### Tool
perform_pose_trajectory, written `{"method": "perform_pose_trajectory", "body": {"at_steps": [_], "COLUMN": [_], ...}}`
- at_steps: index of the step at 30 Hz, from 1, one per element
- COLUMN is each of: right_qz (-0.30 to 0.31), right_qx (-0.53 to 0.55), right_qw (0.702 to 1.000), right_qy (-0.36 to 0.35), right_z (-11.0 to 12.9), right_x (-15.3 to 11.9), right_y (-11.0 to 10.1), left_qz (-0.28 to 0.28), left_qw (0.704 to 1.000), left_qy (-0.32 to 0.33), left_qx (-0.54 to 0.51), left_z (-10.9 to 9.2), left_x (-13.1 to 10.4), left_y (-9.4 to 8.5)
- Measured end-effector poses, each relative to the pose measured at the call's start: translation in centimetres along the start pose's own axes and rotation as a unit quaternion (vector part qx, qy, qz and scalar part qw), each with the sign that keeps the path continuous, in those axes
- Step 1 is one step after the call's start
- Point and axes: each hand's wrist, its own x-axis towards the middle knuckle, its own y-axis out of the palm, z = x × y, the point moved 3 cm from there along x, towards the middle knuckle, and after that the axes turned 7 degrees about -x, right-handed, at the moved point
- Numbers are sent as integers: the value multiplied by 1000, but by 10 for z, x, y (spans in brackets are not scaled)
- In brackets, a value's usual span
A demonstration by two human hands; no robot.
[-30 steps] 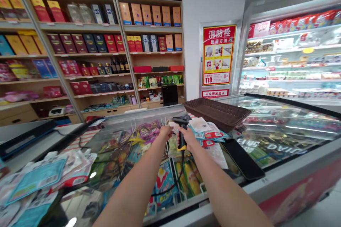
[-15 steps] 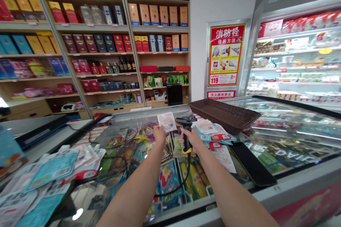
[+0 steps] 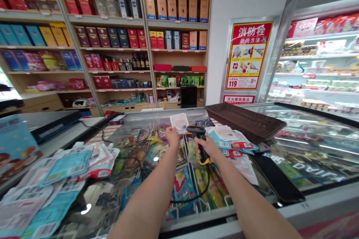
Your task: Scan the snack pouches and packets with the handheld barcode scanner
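Note:
A small white packet with a barcode (image 3: 179,122) is pinched at its lower left corner by my left hand (image 3: 172,136). My right hand (image 3: 206,147) is wrapped round the handle of a black and yellow barcode scanner (image 3: 199,140), its head turned toward the packet and close beside it. The scanner's cable (image 3: 206,188) loops down over the freezer's glass top (image 3: 157,171). Right of my right hand lies a pile of blue, white and red packets (image 3: 231,138). A larger pile of similar packets (image 3: 67,166) lies to the left.
A brown wicker basket (image 3: 246,119) stands on the glass behind the right pile. A flat black tray-like object (image 3: 277,177) lies at the right. Beyond the freezer are shelves of boxes (image 3: 123,37) and a lit refrigerated display (image 3: 322,63).
The view has shifted slightly left, so most things appear farther right. The packet is tilted a little differently in my left hand, and the scanner remains in my right.

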Motion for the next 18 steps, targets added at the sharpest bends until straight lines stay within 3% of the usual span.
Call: {"method": "perform_pose_trajectory", "body": {"at_steps": [8, 18], "right_qz": [12, 27], "right_qx": [12, 34], "right_qw": [1000, 999], "right_qy": [-6, 14], "right_z": [-5, -14], "right_x": [1, 7], "right_y": [-3, 8], "left_qz": [19, 10], "left_qw": [995, 998], "left_qy": [35, 13], "left_qx": [97, 68], "left_z": [-8, 3], "left_x": [-4, -2], "left_y": [-4, -6]}}
